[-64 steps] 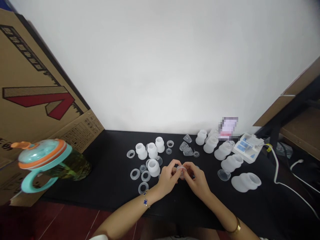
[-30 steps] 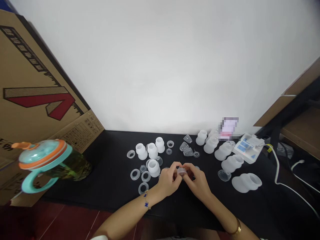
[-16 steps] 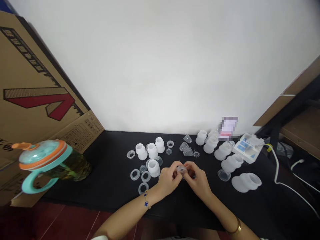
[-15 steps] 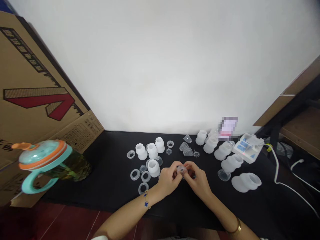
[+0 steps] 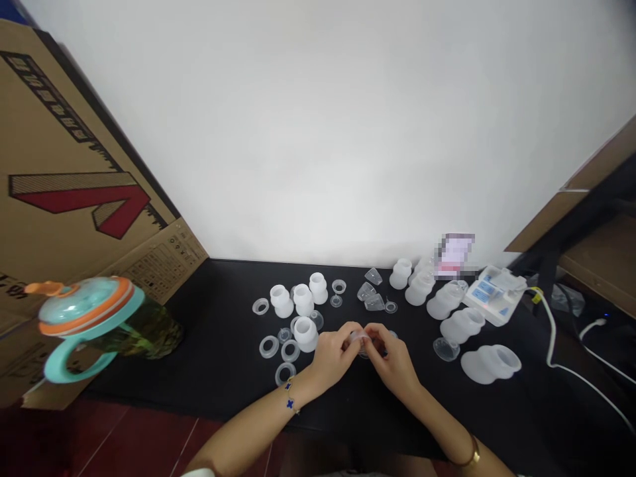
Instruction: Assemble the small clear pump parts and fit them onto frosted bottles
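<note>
My left hand point(image 5: 332, 358) and my right hand point(image 5: 393, 363) meet over the black table point(image 5: 218, 358), both pinched on one small clear plastic part point(image 5: 361, 340) held between the fingertips. The fingers hide most of it. Just left of my left hand stand white silicone cups point(image 5: 305, 332) and clear flat rings point(image 5: 269, 346). A bracelet with a blue charm sits on my left wrist, a gold bangle on the right.
More white cups point(image 5: 462, 324) and clear small cones point(image 5: 371, 301) lie to the right and behind. A white device point(image 5: 495, 294) with a cable point(image 5: 551, 338) sits far right. A teal and orange jug point(image 5: 94, 324) and a cardboard box point(image 5: 64, 192) stand at the left.
My fingers have shifted slightly around the small clear part, turning it between both hands. Everything on the table stays where it was.
</note>
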Tool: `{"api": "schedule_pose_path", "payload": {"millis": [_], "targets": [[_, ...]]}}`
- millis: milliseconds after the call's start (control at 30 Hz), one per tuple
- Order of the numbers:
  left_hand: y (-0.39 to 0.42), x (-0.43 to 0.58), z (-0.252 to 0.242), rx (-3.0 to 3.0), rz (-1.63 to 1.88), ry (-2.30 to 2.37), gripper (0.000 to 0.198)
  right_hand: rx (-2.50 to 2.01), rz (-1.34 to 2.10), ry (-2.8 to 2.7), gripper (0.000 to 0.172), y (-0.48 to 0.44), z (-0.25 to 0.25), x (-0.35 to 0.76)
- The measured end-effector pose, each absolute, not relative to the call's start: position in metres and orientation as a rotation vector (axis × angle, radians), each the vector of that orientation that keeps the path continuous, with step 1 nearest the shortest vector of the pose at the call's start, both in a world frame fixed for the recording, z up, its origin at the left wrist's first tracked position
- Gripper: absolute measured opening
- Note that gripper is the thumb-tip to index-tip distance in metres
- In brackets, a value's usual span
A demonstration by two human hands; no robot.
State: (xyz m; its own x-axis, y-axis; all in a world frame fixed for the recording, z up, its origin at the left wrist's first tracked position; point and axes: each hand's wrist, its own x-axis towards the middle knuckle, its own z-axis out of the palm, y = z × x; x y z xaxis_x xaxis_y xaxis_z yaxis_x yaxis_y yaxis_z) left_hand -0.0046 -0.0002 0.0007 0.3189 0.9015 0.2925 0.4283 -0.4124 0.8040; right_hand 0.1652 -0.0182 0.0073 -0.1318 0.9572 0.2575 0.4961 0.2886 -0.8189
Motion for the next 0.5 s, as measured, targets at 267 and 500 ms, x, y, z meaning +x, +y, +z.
{"api": "schedule_pose_path", "payload": {"millis": [267, 500], "targets": [[-0.0031, -0.0035, -0.0039, 1.997, 1.008, 1.147, 0.020, -1.348, 0.744, -1.736, 0.013, -0.0193, 0.0123, 0.1671], [-0.0032, -0.0032, -0.0070, 2.082, 0.989, 1.129, 0.024, -1.365, 0.692, -1.717, 0.008, -0.0194, 0.0098, 0.1637]]}}
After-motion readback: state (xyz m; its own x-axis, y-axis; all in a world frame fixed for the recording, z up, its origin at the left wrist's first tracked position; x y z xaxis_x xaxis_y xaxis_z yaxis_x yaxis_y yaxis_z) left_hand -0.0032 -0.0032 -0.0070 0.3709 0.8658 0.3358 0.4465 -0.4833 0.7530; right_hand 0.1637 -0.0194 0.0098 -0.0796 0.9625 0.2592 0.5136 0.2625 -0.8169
